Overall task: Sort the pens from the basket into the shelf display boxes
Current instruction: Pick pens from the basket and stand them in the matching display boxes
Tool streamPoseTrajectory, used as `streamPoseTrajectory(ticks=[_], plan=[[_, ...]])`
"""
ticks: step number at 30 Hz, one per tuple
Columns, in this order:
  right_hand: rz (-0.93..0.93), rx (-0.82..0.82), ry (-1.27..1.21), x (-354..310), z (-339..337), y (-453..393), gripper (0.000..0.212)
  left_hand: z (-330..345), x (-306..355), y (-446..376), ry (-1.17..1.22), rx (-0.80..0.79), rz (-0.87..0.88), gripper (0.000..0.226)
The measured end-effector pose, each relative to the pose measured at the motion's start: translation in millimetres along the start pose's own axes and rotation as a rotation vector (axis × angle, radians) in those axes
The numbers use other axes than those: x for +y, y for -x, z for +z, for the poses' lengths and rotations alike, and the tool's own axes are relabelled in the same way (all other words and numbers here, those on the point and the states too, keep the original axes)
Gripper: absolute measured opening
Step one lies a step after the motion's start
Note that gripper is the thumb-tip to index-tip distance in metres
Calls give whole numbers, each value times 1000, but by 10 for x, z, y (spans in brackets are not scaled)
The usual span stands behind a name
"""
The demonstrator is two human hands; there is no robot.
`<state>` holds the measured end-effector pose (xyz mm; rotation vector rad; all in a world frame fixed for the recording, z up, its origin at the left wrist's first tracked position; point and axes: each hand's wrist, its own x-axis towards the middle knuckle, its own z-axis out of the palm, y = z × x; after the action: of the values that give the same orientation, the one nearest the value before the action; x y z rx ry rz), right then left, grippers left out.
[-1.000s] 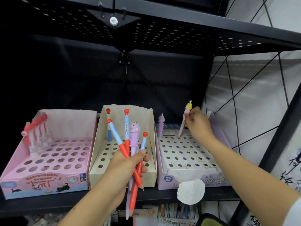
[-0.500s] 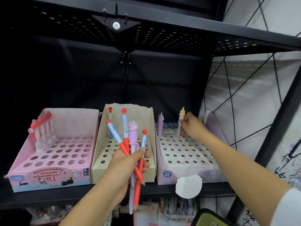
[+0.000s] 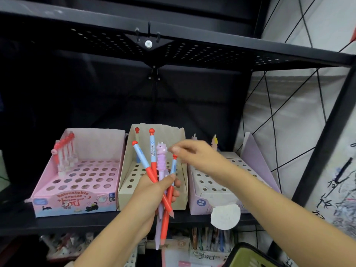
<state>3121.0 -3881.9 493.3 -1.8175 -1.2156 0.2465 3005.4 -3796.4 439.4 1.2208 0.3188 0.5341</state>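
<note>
- Right hand (image 3: 194, 154) left the yellow-topped pen (image 3: 214, 142) standing at the right box's (image 3: 256, 160) back edge; fingers loose, empty, reaching for the purple pen (image 3: 161, 158).
- Left hand (image 3: 154, 191) grips the bundle (image 3: 154, 170); four pens left.

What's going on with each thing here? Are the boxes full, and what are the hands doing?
left hand: grips a bunch of pens
right hand: holds nothing, fingers reaching toward the bunch
pink box: a few erasers at back left, most holes free
beige box: one pen standing at the back
purple box: two pens standing at the back
</note>
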Motion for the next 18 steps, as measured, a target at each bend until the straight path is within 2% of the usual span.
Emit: streamPoseTrajectory(ticks=[2,5,7,10,12,14,16,18], plan=[[14,-83,-58,-91,95,54,8,43,-10,15,-8,-5,3,9],[38,-26,-108,-104,157,68,13,58,-19,15,-10,-11,5,8],[31,102,-265,-87,136,23,16,34,-33,2,-36,-16,-7,8],[72,453,-560,-58,-110,-124,19,-26,-90,-16,-81,-35,-38,9],[56,686,-404,24,-348,-207,16,-67,-121,-32,-92,-28,-47,8],[18,807,-114,180,-532,-256,13,-103,-137,-58,-84,-15,-45,6],[49,788,115,359,-612,-280,16,-124,-138,-80,-80,-9,-38,6],[103,732,240,525,-612,-312,19,-127,-139,-90,-79,-10,-35,6]])
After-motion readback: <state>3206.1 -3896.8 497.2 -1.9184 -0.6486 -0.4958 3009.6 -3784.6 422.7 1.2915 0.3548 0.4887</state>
